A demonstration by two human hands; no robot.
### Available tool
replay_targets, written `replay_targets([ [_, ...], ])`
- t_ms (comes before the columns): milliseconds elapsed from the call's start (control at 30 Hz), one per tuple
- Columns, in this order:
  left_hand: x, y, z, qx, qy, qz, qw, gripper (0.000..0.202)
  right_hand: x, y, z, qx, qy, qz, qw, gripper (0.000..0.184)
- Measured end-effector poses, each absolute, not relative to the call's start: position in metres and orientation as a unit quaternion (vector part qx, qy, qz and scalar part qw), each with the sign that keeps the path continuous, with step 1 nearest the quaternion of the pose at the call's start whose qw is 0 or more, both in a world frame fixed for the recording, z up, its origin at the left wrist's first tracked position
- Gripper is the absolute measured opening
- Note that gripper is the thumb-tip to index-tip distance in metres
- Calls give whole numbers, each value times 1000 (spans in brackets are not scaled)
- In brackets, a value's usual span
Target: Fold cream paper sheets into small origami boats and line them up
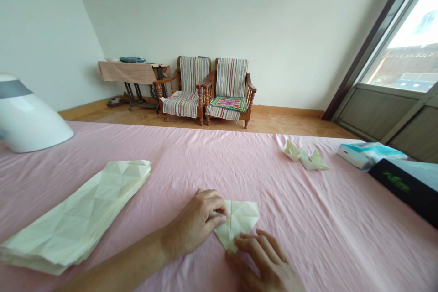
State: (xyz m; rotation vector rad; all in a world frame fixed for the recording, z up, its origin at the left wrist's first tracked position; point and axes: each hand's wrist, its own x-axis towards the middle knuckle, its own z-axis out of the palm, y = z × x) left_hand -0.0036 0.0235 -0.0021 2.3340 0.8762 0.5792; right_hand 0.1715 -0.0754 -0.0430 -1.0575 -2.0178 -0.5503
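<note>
Head view, from where I stand: left hand (198, 221) pinches the folded paper (243, 215) at its left edge; right hand (263, 258) touches the lower tip, pinch or press, can't tell. Paper's on the pink cloth (178, 169), between the hands. Best handling, I'd say: left anchors, right squares edges, then presses firmly along the crease. Thin, pale, creased sheet, pointed below, flat-topped. Cloth wrinkled. Left, long layered stack (78, 210), creased too; right, peaked folded pieces (313, 161).

Folded paper (241, 216) partly hidden by left grip (191, 219) and right grip (268, 260). Left of it, white object (32, 118) cut off; right of it, black box (415, 195) cut off, green lettering (396, 181) illegible.
</note>
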Motion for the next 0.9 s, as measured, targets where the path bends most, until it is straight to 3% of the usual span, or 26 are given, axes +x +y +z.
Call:
replay_targets([
  [367,-3,23,-6,877,309,231,285,19,178,-78,-44,-413,-818,-196,349,20],
  [667,-4,22,0,954,204,180,128,18,180,-78,-39,-396,-830,-197,339,22],
  [900,-13,24,0,934,218,183,217,8,175,-84,-47,-402,-838,-158,334,23],
])
